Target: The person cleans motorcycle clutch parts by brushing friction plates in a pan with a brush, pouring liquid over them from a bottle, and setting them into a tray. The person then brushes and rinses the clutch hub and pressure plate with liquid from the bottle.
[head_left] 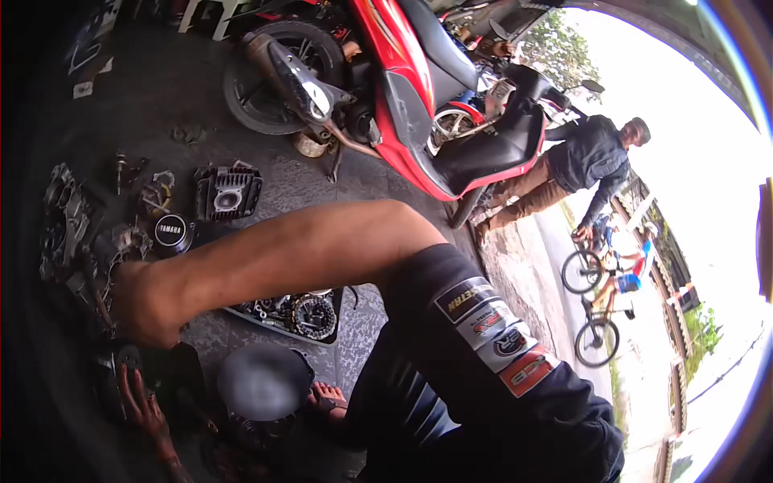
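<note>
The view is turned on its side. My left arm, in a dark sleeve with patches, stretches across the middle to my left hand (149, 310), which is down among engine parts; its fingers are lost in shadow and behind the wrist. Close by it sits a round black cover (171, 232) lettered YAMAHA. My right hand (143, 402) lies at the lower left, fingers apart, over a dark flat part (127, 356) whose kind I cannot make out. A rounded grey shape (266, 382), blurred, stands near my knee. Partly behind my forearm is a tray (326, 342) holding metal parts, including a ring-shaped one (314, 316).
A finned cylinder block (228, 193) and metal casings (64, 213) lie on the dark floor (282, 189). A red motorcycle (403, 105) stands beyond my arm. Past it are a person in a dark jacket (596, 157) and bicycles (597, 342). A sandalled foot (328, 394) is near the grey shape.
</note>
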`<state>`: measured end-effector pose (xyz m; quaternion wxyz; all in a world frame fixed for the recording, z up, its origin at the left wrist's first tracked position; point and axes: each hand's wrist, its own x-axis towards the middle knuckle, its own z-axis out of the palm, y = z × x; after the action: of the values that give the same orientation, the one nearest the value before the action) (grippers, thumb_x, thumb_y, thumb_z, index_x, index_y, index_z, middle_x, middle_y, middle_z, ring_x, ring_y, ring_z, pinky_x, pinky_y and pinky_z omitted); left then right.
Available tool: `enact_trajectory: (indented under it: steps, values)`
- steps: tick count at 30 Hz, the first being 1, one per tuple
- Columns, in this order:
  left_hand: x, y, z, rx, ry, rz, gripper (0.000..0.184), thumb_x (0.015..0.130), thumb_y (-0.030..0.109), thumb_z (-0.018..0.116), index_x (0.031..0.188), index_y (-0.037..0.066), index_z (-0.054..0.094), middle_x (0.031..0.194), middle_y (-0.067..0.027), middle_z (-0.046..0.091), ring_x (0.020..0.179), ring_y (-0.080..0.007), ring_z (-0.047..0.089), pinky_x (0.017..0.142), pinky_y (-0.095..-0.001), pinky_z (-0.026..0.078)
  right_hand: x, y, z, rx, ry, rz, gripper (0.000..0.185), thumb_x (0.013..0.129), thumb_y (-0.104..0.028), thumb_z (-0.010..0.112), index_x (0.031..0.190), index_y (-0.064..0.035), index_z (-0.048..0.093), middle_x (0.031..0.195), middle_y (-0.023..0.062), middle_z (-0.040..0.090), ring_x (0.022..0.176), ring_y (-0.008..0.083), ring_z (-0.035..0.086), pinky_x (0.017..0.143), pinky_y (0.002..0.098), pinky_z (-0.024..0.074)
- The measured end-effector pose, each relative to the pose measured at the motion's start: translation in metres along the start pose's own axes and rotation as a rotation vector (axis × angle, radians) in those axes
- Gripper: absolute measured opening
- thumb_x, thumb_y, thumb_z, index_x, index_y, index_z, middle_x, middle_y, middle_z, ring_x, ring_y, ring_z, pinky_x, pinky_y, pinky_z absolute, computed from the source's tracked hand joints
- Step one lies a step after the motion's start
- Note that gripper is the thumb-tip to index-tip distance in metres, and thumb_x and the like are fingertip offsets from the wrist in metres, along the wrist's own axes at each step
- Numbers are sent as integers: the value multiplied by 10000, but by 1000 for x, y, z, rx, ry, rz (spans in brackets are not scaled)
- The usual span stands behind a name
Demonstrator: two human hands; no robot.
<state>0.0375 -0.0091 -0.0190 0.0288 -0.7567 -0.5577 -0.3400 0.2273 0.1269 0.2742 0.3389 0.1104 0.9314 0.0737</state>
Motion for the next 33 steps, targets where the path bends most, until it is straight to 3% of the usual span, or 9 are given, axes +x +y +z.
enact_trajectory:
  steps: [9, 13, 15, 17, 20, 21, 26, 30, 33]
  values:
    - [-16, -22, 36, 255, -71, -108, 415, 1010, 283, 402, 1353, 75, 511, 1416, -156, 453, 1319, -344, 425, 1050, -453, 384, 1, 3, 8, -31, 147, -95, 249, 793, -263, 662, 991, -122, 716, 1041, 73, 690, 974, 245, 654, 759, 418, 521]
    - [3, 7, 26, -302, 66, -301, 521, 920, 211, 623, 1372, 16, 455, 1394, -172, 462, 1324, -331, 408, 1070, -428, 363, -9, 5, 20, 74, 255, -72, 208, 777, -221, 656, 926, -82, 696, 908, 96, 695, 867, 266, 675, 700, 406, 538]
    - [-25, 0, 49, -695, 169, -591, 586, 922, 219, 651, 1398, -12, 400, 1370, -171, 476, 1260, -256, 464, 1047, -363, 379, -17, 13, 27, 121, 292, -66, 189, 770, -200, 654, 894, -62, 687, 842, 107, 698, 813, 276, 686, 670, 400, 546]
    - [-10, 9, 42, -940, 195, -741, 598, 880, 156, 702, 1379, -1, 412, 1272, -99, 528, 1130, -160, 523, 981, -301, 420, -22, 18, 28, 117, 288, -70, 404, 721, -243, 718, 1078, -72, 640, 895, 95, 683, 870, 285, 668, 745, 407, 528]
    - [15, 26, 21, -1283, 181, -1044, 500, 873, 136, 700, 1315, 34, 488, 1175, -54, 603, 1066, -132, 578, 924, -303, 476, -22, 22, 60, 83, 668, -145, 450, 703, -320, 766, 1066, -85, 642, 933, 59, 657, 879, 222, 626, 782, 379, 469]
    - [13, 24, 12, -1400, 183, -1202, 465, 879, 132, 691, 1297, 50, 504, 1156, -41, 613, 1050, -128, 589, 910, -297, 485, -16, 17, 52, 38, 640, -124, 397, 673, -146, 723, 1048, -36, 654, 866, 64, 658, 886, 223, 642, 778, 355, 491]
    - [8, 24, 19, -1507, 217, -1151, 438, 873, 228, 712, 1248, 88, 533, 1105, -36, 617, 1011, -113, 586, 858, -281, 478, -17, 6, 16, -80, 268, 122, 355, 757, -220, 731, 1058, -62, 632, 852, 62, 651, 880, 218, 643, 776, 355, 496]
    - [11, 24, 16, -1251, 168, -949, 446, 871, 217, 718, 1246, 72, 525, 1097, -35, 598, 1029, -87, 569, 856, -297, 505, -16, 10, 15, -165, 210, 107, 374, 798, -288, 718, 1089, -77, 615, 870, 84, 639, 889, 239, 629, 798, 381, 482]
    - [14, 31, 7, -1441, 200, -942, 466, 859, 171, 726, 1258, 62, 509, 1129, -42, 574, 1051, -102, 560, 903, -302, 509, -13, 15, 21, -26, 348, 66, 418, 801, -309, 714, 1134, -85, 598, 886, 93, 635, 905, 244, 624, 818, 387, 469]
